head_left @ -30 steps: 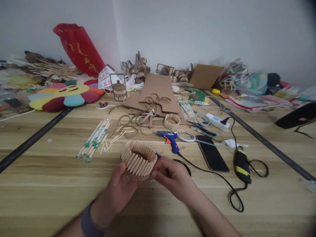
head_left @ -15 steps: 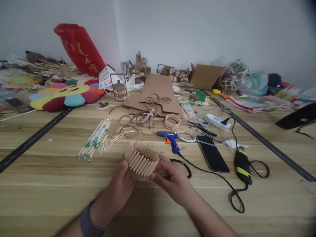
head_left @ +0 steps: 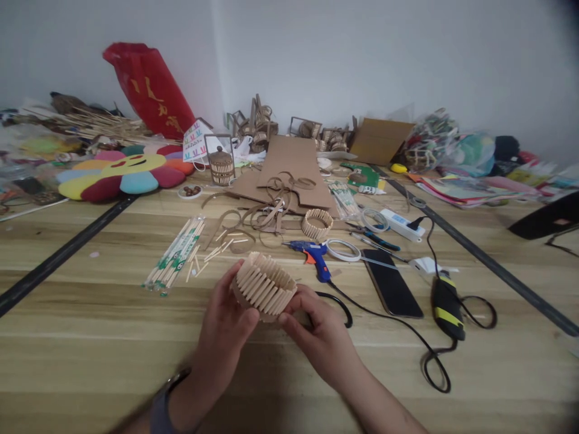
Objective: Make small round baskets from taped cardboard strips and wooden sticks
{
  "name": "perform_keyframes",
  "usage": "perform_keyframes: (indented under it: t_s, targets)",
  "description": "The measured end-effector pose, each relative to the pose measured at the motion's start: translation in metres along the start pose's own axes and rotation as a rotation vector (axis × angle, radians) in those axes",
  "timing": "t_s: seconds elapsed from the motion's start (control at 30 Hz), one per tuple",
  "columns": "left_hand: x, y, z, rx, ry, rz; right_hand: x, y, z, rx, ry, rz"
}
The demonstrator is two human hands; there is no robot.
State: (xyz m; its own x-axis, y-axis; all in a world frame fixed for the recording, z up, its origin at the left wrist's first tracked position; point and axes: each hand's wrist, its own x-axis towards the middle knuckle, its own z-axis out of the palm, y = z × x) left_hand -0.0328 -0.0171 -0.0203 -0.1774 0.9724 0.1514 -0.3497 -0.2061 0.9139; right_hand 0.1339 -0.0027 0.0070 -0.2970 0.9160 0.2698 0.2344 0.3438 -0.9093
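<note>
A round basket of short wooden sticks is held tilted above the table between both hands. My left hand grips its left and lower side, thumb on the front near the bottom rim. On the right side, my right hand pinches the lower edge between thumb and fingers. Just beyond lies a blue hot glue gun with an orange trigger. A second stick ring stands further back. Loose cut sticks and wrapped packs of sticks lie to the left.
Cardboard sheets and curled brown strips lie mid-table. To the right are a phone, a power strip, pliers and a black-yellow tool with a looping cord. A flower cushion sits at the left.
My left hand has shifted its hold, with the thumb moving from the basket's left side to its lower front. The basket has moved slightly up and right. The right hand keeps its pinch.
</note>
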Motion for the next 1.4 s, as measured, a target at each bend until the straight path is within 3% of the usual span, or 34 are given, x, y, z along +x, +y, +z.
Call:
perform_keyframes:
  t_s: [0.2,0.47,0.67,0.8,1.2,1.3,1.4]
  targets:
    - [-0.003,-0.002,-0.002,0.082,-0.017,-0.046,-0.002,-0.001,0.0,-0.01,0.03,-0.02]
    - [-0.006,0.002,0.007,-0.031,-0.073,-0.1,-0.004,-0.001,0.004,-0.044,0.045,-0.031]
    - [-0.002,0.006,0.006,0.049,-0.027,-0.015,-0.006,-0.005,0.005,-0.037,0.031,-0.05]
    - [0.001,0.012,0.003,0.099,-0.003,0.077,-0.005,-0.011,0.001,0.021,-0.042,-0.029]
    - [0.002,0.024,-0.004,0.357,-0.014,0.311,0.005,-0.017,-0.007,0.464,-0.222,0.264]
    - [0.005,0.023,-0.007,0.383,0.029,0.299,0.004,-0.018,-0.01,0.421,-0.218,0.242]
    - [0.009,0.02,-0.01,0.331,0.038,0.195,0.0,-0.02,-0.012,0.306,-0.167,0.177]
